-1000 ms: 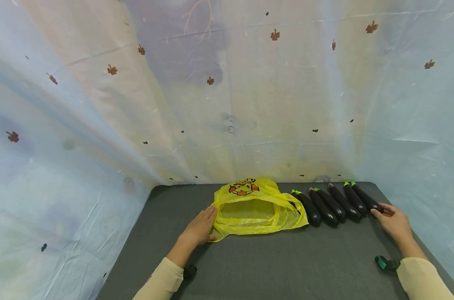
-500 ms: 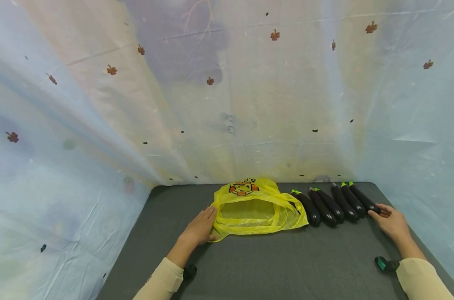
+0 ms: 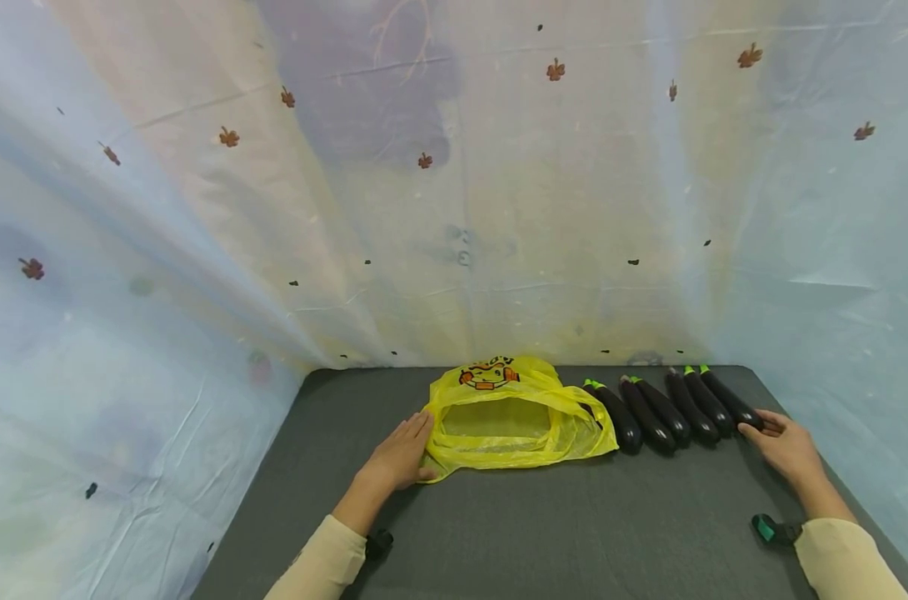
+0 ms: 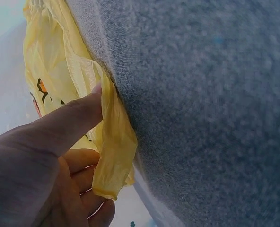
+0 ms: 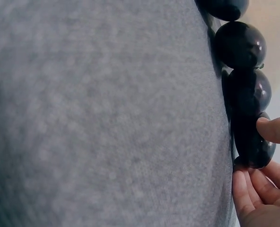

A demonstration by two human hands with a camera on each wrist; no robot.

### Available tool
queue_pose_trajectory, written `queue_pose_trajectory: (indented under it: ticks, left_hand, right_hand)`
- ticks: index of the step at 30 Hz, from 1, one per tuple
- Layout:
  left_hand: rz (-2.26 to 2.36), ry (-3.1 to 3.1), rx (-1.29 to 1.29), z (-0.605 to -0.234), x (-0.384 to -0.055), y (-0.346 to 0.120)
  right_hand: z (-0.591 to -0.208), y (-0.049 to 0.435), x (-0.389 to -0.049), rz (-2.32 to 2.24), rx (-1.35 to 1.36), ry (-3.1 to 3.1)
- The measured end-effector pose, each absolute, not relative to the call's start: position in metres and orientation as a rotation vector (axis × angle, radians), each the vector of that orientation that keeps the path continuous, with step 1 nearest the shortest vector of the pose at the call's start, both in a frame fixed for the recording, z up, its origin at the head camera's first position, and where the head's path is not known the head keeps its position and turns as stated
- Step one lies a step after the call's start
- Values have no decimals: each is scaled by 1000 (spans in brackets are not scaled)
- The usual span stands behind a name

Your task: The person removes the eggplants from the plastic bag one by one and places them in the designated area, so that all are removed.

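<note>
A yellow plastic bag [image 3: 495,460] with a printed cartoon lies on the grey table, its mouth facing me. My left hand [image 3: 400,454] touches the bag's left edge, fingers extended and thumb spread away from them; in the left wrist view the thumb [image 4: 78,116] rests at a fold of the bag [image 4: 112,142]. Several dark eggplants lie side by side right of the bag. My right hand [image 3: 787,448] holds the blunt end of the rightmost eggplant [image 3: 726,397] between thumb and fingers. In the right wrist view, the thumb is on this eggplant [image 5: 249,142], with fingers under its end.
The leftmost eggplant [image 3: 621,421] lies against the bag's right side, partly covered by a handle. A printed plastic sheet [image 3: 454,208] hangs behind the grey table [image 3: 544,533] and along its sides. A dark strap is at each wrist.
My right hand has shifted slightly left with the rightmost eggplant, and the right-hand eggplants now lie closer together. The left hand and bag have stayed in place.
</note>
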State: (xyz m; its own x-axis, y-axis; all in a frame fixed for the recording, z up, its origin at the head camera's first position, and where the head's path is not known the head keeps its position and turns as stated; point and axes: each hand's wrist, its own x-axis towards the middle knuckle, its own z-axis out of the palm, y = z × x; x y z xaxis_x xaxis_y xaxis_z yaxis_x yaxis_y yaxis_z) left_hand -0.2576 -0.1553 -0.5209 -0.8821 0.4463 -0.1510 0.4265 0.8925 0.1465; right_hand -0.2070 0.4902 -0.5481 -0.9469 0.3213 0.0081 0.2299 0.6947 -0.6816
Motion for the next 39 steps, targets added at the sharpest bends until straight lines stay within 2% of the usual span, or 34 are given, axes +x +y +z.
queue_pose_trajectory:
  ticks: [13,26,39]
  left_hand:
    - [225,2899,654,-519,-257,-161]
    - [264,2912,631,-517,-258,-179]
    - [282,3009,674,-513,-247,-188]
  right_hand:
    - [-545,493,-202,1050,-421,-2804]
    - [-532,485,-183,991,-401,-2835]
    - [-514,442,-175,832,-228,-2735]
